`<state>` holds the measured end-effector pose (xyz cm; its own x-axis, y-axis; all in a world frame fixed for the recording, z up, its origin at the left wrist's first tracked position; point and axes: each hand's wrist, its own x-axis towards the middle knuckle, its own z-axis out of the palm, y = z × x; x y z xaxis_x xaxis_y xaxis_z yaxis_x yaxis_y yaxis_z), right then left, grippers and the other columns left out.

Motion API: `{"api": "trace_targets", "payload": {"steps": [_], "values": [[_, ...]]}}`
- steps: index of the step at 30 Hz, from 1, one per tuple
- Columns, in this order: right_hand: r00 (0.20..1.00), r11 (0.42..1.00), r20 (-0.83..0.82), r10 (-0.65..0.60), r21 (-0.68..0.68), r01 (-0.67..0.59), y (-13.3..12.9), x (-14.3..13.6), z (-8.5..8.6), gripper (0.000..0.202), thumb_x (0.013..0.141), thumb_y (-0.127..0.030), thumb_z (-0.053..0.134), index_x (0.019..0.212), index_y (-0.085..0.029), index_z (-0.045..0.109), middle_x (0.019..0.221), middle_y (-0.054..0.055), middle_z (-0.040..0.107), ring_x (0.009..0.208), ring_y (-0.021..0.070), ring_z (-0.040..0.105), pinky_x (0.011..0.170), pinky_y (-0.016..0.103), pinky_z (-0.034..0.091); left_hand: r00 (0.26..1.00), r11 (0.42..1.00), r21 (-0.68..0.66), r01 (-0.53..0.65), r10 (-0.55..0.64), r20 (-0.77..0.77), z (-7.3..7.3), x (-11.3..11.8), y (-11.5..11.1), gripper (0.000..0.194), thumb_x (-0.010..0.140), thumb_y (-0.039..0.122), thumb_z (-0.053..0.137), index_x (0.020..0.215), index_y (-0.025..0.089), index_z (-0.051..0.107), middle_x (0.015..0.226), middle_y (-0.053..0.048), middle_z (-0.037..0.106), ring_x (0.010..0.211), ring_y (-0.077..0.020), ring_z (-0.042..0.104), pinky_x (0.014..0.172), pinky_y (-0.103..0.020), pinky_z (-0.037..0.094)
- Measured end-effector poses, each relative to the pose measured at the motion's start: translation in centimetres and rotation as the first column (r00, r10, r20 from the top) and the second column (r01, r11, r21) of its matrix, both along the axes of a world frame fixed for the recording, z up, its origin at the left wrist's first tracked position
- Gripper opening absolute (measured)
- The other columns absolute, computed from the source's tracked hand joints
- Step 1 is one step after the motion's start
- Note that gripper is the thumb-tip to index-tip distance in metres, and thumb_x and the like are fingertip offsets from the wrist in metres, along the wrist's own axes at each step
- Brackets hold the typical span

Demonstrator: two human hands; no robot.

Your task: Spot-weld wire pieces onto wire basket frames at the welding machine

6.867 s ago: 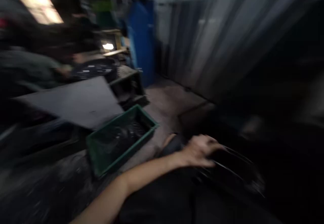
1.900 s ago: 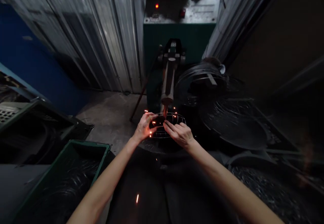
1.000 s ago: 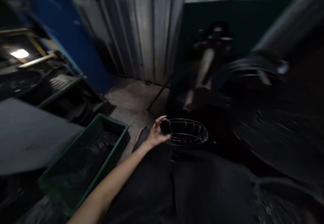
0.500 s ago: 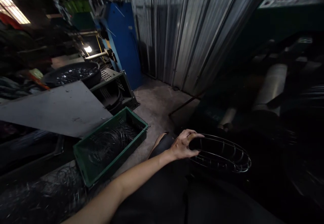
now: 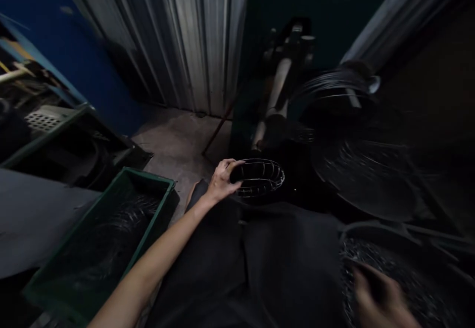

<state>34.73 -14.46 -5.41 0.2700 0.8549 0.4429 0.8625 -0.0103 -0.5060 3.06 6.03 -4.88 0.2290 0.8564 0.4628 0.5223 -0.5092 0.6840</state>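
1. Since half a second ago the view has swung back to face the green machine (image 5: 315, 16), and the right hand (image 5: 378, 293) has come into sight at the lower right; the left hand (image 5: 221, 179) still grips the wire basket (image 5: 260, 177).
2. One green machine stands against the corrugated wall (image 5: 185, 41), with one pale rod (image 5: 272, 103) sloping down from its front.
3. One green crate (image 5: 100, 249) sits on the floor far left of the machine, dim wire inside.
4. One big round pan of wire pieces (image 5: 408, 263) lies below and right of the machine; the right hand is over it, blurred, so I cannot tell whether it is grasping anything.
5. One wire basket sits just below the rod's lower end, with the left hand's fingers curled over its left rim.
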Motion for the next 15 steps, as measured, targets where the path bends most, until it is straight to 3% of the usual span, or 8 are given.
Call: {"api": "trace_targets", "payload": {"steps": [3, 5, 8, 11, 13, 15], "values": [[0.98, 0.985, -0.117, 0.162, -0.039, -0.168, 1.4, -1.1, -3.7, 0.035, 0.09, -0.053, 0.047, 0.081, -0.024, 0.064, 0.073, 0.004, 0.069, 0.062, 0.0205, 0.065, 0.056, 0.031, 0.054, 0.999, 1.0, 0.002, 0.02, -0.019, -0.043, 0.3, 0.6, 0.4, 0.054, 0.07, 0.015, 0.067, 0.122, 0.023, 0.053, 0.115, -0.007, 0.052, 0.111, -0.024, 0.053, 0.098, -0.041, 0.045], [0.949, 0.965, -0.251, 0.189, -0.129, -0.226, 3.4, -2.2, -3.7, 0.035, 0.088, -0.054, 0.051, 0.084, -0.023, 0.064, 0.077, 0.004, 0.071, 0.068, 0.0205, 0.067, 0.061, 0.029, 0.055, 0.996, 0.999, 0.002, 0.044, -0.044, -0.079, 0.7, 0.7, 0.4, 0.053, 0.07, 0.015, 0.067, 0.121, 0.024, 0.053, 0.115, -0.007, 0.052, 0.112, -0.0238, 0.052, 0.098, -0.041, 0.045], [0.875, 0.92, -0.422, 0.237, -0.191, -0.342, 7.1, -4.5, -0.1, 0.035, 0.083, -0.05, 0.058, 0.101, -0.021, 0.064, 0.095, 0.005, 0.071, 0.085, 0.0203, 0.067, 0.072, 0.028, 0.055, 0.986, 0.996, 0.0, 0.088, -0.087, -0.141, 1.4, 0.8, 0.5, 0.054, 0.07, 0.014, 0.067, 0.122, 0.024, 0.053, 0.116, -0.007, 0.052, 0.112, -0.0239, 0.052, 0.097, -0.041, 0.045], [0.786, 0.833, -0.431, 0.444, -0.124, -0.539, 11.6, -6.9, 4.3, 0.025, 0.086, -0.041, 0.055, 0.098, -0.021, 0.067, 0.096, 0.004, 0.071, 0.09, 0.0197, 0.067, 0.08, 0.029, 0.053, 0.97, 0.991, -0.011, 0.135, -0.134, -0.203, 1.7, 1.1, 0.7, 0.055, 0.071, 0.014, 0.066, 0.123, 0.024, 0.053, 0.117, -0.008, 0.051, 0.111, -0.024, 0.052, 0.097, -0.042, 0.045], [0.801, 0.816, -0.267, 0.536, -0.079, -0.573, 14.3, -8.3, 5.7, 0.024, 0.089, -0.036, 0.052, 0.097, -0.021, 0.069, 0.095, 0.004, 0.072, 0.086, 0.019, 0.068, 0.078, 0.028, 0.053, 0.961, 0.986, -0.02, 0.164, -0.164, -0.224, 1.9, 1.3, 0.7, 0.055, 0.07, 0.014, 0.067, 0.123, 0.024, 0.053, 0.117, -0.008, 0.051, 0.111, -0.0246, 0.052, 0.097, -0.043, 0.045], [0.835, 0.834, 0.026, 0.55, -0.077, -0.547, 16.3, -9.2, 5.9, 0.027, 0.09, -0.033, 0.051, 0.107, -0.02, 0.068, 0.101, 0.005, 0.072, 0.083, 0.0191, 0.068, 0.071, 0.028, 0.053, 0.957, 0.982, -0.026, 0.185, -0.186, -0.224, 2.1, 1.4, 0.6, 0.055, 0.07, 0.013, 0.067, 0.123, 0.023, 0.053, 0.117, -0.008, 0.052, 0.111, -0.0249, 0.052, 0.097, -0.043, 0.045]]}}
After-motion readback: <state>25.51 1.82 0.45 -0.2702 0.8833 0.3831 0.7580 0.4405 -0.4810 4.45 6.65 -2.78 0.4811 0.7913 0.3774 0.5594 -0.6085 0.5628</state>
